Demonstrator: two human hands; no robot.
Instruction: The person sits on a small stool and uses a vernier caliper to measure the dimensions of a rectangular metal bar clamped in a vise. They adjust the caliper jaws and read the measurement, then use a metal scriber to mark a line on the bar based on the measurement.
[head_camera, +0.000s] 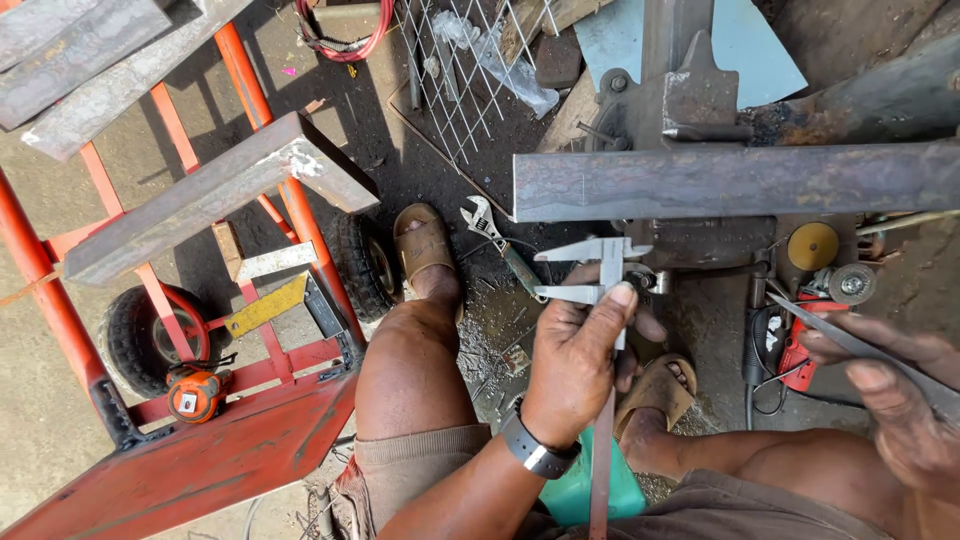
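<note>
My left hand (580, 355) grips a metal vernier caliper (598, 270) upright, jaws pointing left, thumb on its slide, just below the end of a long rusty steel angle bar (740, 180). A dark wristband sits on that wrist. My right hand (900, 390) at the right edge holds a thin flat metal strip (830, 335) that slants up to the left. I am seated, with both knees and sandalled feet in view below the bar.
An adjustable wrench (495, 240) lies on the dirty ground by my left foot. A red hand truck (200, 350) carrying steel angle pieces (215, 190) and an orange tape measure (195, 392) fills the left. A red angle grinder (800, 340), discs and wire mesh (465, 70) lie nearby.
</note>
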